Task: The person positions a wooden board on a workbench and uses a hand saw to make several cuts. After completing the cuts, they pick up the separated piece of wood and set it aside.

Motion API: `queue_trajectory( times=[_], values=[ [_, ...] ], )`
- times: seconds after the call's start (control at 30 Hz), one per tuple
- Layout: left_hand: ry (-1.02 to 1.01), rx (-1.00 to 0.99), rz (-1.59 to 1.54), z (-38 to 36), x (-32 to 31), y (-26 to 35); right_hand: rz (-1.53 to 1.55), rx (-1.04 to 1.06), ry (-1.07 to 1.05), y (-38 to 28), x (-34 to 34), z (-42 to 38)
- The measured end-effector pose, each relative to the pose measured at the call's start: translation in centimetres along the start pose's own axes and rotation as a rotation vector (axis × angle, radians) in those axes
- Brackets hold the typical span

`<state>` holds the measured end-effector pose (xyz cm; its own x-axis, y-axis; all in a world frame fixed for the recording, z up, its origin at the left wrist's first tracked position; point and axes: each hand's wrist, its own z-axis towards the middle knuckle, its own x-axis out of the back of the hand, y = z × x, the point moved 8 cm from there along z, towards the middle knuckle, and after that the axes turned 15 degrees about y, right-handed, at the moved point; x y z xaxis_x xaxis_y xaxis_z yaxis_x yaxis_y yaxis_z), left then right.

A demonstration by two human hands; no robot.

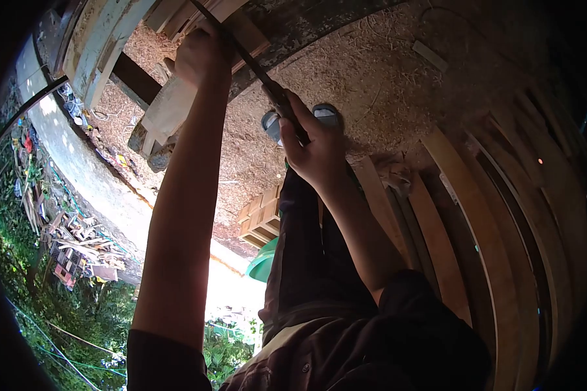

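A long, dark, narrow tool (249, 60) with a thick handle runs diagonally up to the top edge; it looks like a saw, but its teeth cannot be made out. My right hand (314, 151) is closed around its handle, the thumb along the near side. Higher up and to the left, my left hand (202, 57) is curled at the wooden pieces (169, 14), close beside the tool's blade. Its fingertips are partly in shadow. Below that hand lies a pale board (166, 111), partly covered by my left forearm.
Shavings (378, 72) cover the floor around my sandalled feet. Long planks (486, 241) lie at the right. Stacked small wood blocks (261, 218) and a green round object (263, 262) are near my legs. Scrap wood (85, 244) is heaped at the left.
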<state>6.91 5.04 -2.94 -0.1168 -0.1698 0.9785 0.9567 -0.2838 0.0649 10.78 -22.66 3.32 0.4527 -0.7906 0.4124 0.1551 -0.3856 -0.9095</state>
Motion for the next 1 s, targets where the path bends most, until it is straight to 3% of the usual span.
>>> queue_trajectory(
  times=[0.13, 0.23, 0.3, 0.33, 0.47, 0.53, 0.6, 0.67, 0.8, 1.0],
  values=[
    [0.019, 0.019, 0.000, 0.0, 0.2, 0.0, 0.121, -0.024, 0.036, 0.6, 1.0, -1.2],
    [0.026, -0.005, -0.022, 0.0, 0.2, 0.0, 0.073, 0.070, 0.056, -0.9, 0.1, 0.6],
    [-0.013, -0.046, 0.121, 0.3, -1.4, -0.6, 0.163, -0.152, -0.010, -0.6, -1.4, 3.0],
    [0.001, -0.030, 0.124, 0.5, -1.7, -0.9, 0.171, -0.137, -0.022, -0.9, -1.5, 4.0],
    [0.032, 0.044, 0.097, -0.1, -0.3, -0.3, 0.474, -0.083, 0.046, -2.2, 1.0, 7.3],
    [-0.069, 0.011, 0.035, -0.2, 0.1, 0.1, 0.369, -0.077, -0.004, -1.7, 1.9, 7.6],
    [0.182, -0.189, 0.122, -0.6, -1.2, 0.2, 0.364, -0.063, -0.061, -2.2, 2.4, 7.8],
    [0.122, -0.134, 0.053, -0.8, 1.2, 0.8, 0.346, -0.049, -0.090, -3.1, 3.0, 7.5],
    [0.056, -0.048, 0.000, -0.4, -0.6, -0.1, 0.295, -0.110, -0.180, -3.3, 4.3, 6.2],
    [0.113, 0.051, -0.046, -0.9, 0.9, -1.0, 0.252, -0.183, -0.179, -1.8, 5.4, 5.3]
  ],
)
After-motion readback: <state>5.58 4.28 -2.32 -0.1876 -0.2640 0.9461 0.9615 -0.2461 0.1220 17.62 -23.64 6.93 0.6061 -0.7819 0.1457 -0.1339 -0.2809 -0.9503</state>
